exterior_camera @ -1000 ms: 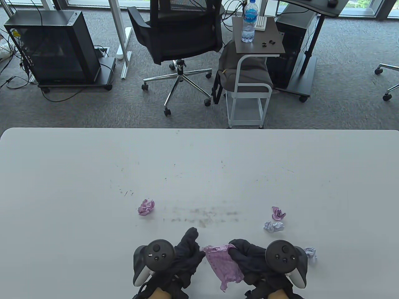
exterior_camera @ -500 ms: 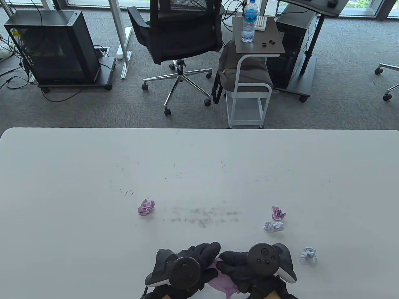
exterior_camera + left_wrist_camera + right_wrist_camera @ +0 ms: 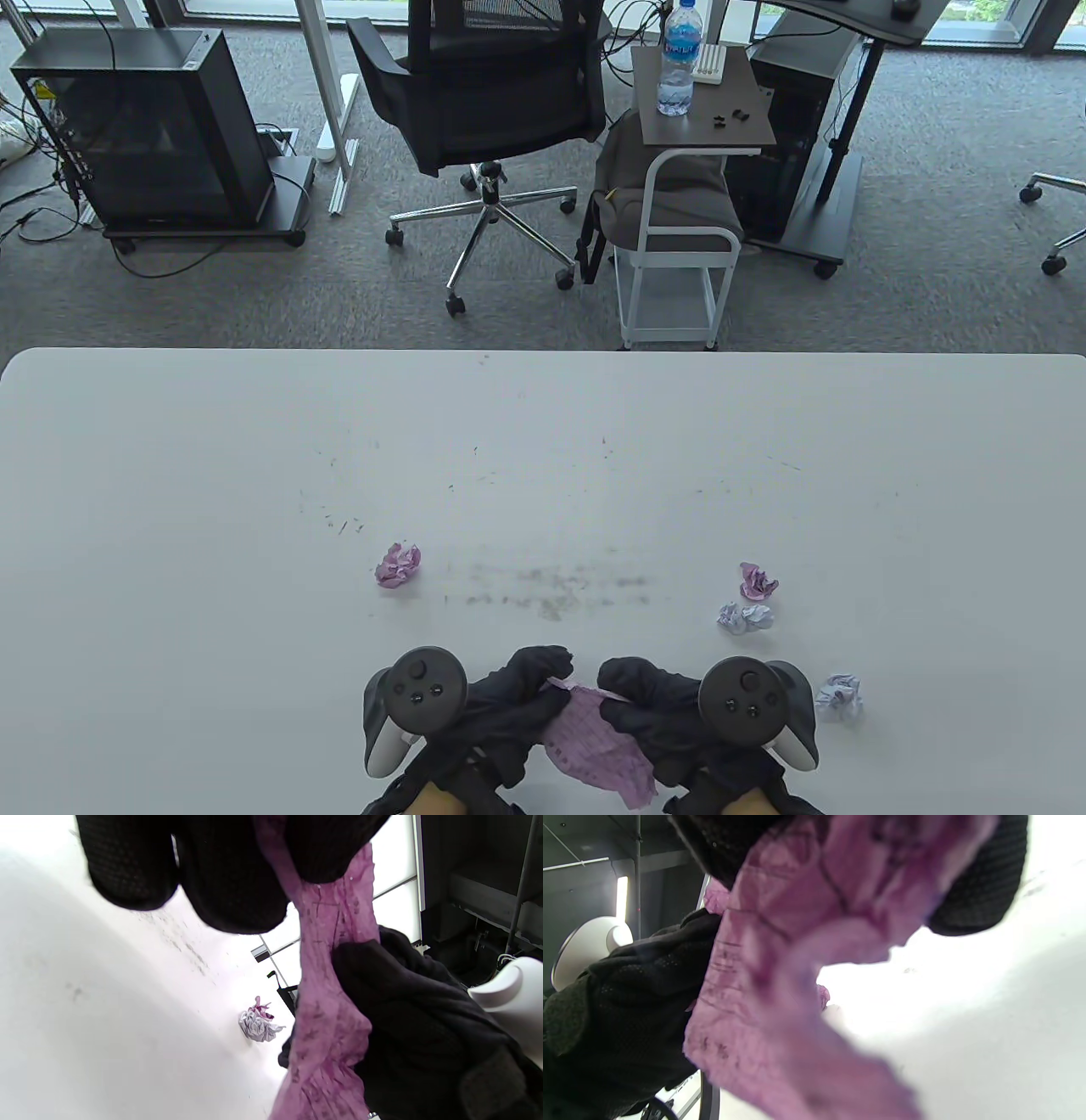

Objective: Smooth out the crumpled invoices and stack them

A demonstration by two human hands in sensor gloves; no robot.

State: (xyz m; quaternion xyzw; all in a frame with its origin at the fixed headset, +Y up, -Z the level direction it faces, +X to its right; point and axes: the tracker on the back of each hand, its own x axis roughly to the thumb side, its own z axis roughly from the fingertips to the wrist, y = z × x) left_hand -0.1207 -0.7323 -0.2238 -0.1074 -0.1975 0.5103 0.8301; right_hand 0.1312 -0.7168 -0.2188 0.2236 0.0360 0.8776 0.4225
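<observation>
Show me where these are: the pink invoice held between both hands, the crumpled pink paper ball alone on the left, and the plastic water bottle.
pink invoice (image 3: 598, 747), table view, its opened middle.
crumpled pink paper ball (image 3: 398, 565), table view, its centre.
plastic water bottle (image 3: 677, 64), table view, its label.

invoice (image 3: 594, 743) — pink, dark print | gloves (image 3: 509, 705) — black | table (image 3: 543, 475) — white
</observation>
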